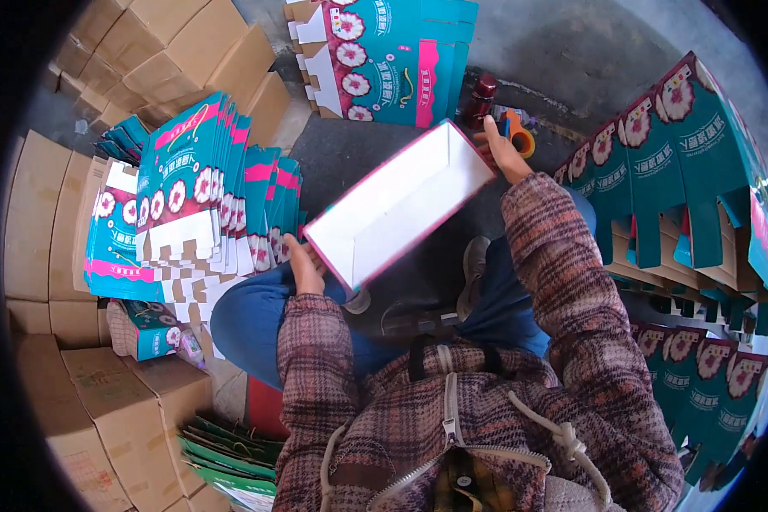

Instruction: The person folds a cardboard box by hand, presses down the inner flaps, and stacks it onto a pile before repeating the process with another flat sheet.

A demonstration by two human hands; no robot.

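Above my lap I hold a carton [398, 203] tilted between both hands, its white inside facing up and a pink-red edge around it. At its lower left end, my left hand [305, 267] grips the side, with fingers out of sight behind the wall. My right hand [505, 152] presses the upper right end, thumb pointing up and the other fingers partly hidden. Just beyond the right hand lie an orange ring-shaped thing [521, 135], perhaps a tape roll, and a dark red bottle [481, 96].
Flattened teal printed cartons [177, 175] stand stacked at left; more flat cartons [392, 64] lie ahead. Teal boxes [657, 162] pile up at right. Brown cardboard boxes [111, 401] line the left side. Green bags or sheets [230, 469] sit near my left elbow.
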